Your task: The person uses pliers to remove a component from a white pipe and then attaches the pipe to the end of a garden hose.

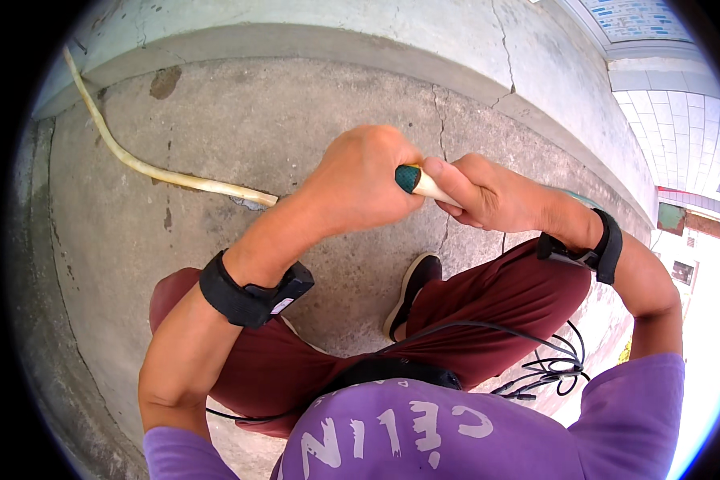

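Observation:
My left hand (366,178) is closed in a fist around a dark green, net-patterned piece (407,178) that looks like a hose. A cream, tube-like piece (434,190) sticks out right against its end. My right hand (488,192) grips the cream piece, its thumb pressed along it. The two hands almost touch, above the ground in front of my knees. Whether the cream piece sits inside the green one or only meets it, I cannot tell. Most of both pieces is hidden in the hands.
A pale yellowish hose (160,172) lies curved on the concrete floor (240,104), one end near my left forearm. A low concrete ledge (336,40) runs along the far side. Looped black cables (556,368) hang beside my right leg. A green strip (578,194) shows behind my right wrist.

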The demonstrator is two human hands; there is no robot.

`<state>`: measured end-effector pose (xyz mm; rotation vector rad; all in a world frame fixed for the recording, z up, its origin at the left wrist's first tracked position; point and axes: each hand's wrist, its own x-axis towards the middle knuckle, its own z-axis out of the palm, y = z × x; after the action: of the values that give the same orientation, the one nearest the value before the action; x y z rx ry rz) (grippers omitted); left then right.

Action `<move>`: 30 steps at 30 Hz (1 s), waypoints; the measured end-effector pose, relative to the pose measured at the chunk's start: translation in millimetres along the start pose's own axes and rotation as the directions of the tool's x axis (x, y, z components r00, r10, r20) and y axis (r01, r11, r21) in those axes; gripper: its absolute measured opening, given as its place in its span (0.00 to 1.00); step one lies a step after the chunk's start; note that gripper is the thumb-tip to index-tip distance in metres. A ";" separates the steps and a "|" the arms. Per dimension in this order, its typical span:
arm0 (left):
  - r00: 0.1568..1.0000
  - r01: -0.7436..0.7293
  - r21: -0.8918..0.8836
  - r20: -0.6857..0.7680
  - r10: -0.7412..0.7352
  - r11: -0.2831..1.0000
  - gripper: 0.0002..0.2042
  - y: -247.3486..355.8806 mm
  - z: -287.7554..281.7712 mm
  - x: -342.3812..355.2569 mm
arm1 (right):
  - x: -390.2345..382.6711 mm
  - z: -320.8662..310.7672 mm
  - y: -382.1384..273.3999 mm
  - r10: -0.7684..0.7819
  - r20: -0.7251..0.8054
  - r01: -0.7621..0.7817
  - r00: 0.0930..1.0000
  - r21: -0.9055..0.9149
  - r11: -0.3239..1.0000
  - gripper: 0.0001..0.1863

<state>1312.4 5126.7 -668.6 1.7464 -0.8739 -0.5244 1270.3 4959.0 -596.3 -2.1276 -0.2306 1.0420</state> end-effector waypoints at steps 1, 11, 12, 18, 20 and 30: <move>1.000 0.001 -0.021 0.000 -0.001 1.000 0.07 -0.3 -1.1 0.9 | -0.2 0.3 1.9 -0.001 -0.003 0.001 1.000 -0.003 1.000 0.25; 0.989 -0.097 -0.105 0.100 0.107 0.990 0.17 2.5 -2.7 1.3 | -10.9 -12.8 7.3 0.004 -0.075 -0.013 0.997 -0.119 0.993 0.27; 0.986 -0.149 -0.086 0.057 0.154 0.985 0.17 2.5 -2.0 2.4 | -10.4 -12.9 6.6 -0.042 -0.110 0.027 0.993 -0.128 0.991 0.26; 0.989 -0.148 -0.116 -0.016 0.147 0.982 0.17 8.0 -8.4 4.7 | -14.4 -14.4 15.8 -0.474 -0.369 0.197 0.800 -0.584 0.787 0.16; 0.986 -0.166 -0.100 -0.007 0.166 0.981 0.17 6.8 -8.3 4.9 | -19.6 -13.6 17.3 -0.421 -0.301 0.166 0.855 -0.611 0.774 0.14; 0.976 -0.202 -0.021 -0.085 0.200 0.979 0.11 8.2 5.5 1.3 | -25.4 -10.9 17.2 -0.274 -0.222 0.097 0.936 -0.584 0.806 0.11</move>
<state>1306.9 5121.0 -662.7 1.6195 -0.9664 -0.3275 1259.1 4929.4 -588.5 -2.6911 -0.6609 0.5551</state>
